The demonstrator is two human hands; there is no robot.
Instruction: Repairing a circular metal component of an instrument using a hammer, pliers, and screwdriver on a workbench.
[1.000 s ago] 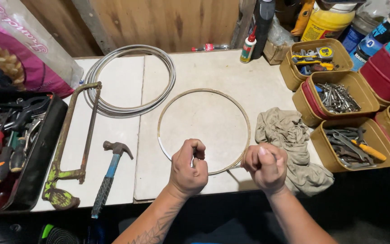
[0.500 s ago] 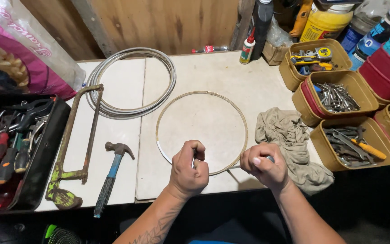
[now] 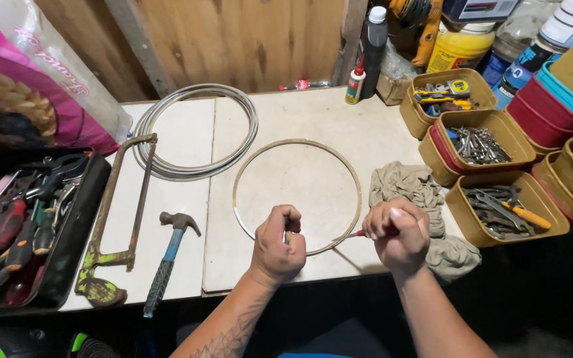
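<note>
Hands at hoop's near edge | left hand (image 3: 278, 242) fisted, pinching metal hoop (image 3: 297, 196) | right hand (image 3: 398, 233) gripping red-handled tool (image 3: 359, 234) | best pinned flat to tabletop (image 3: 313, 119), tip steady

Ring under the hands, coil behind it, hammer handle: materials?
Ring: looks like thin metal strip, dull brass-grey, holding a clean hoop shape; could be plated. The left hand pinches its near edge.
Coil: several loops of grey, semi-glossy tube or wire, likely aluminium or steel; cannot tell which.
Hammer: dark, worn steel head; blue shaft with a black textured grip, probably rubber.
</note>
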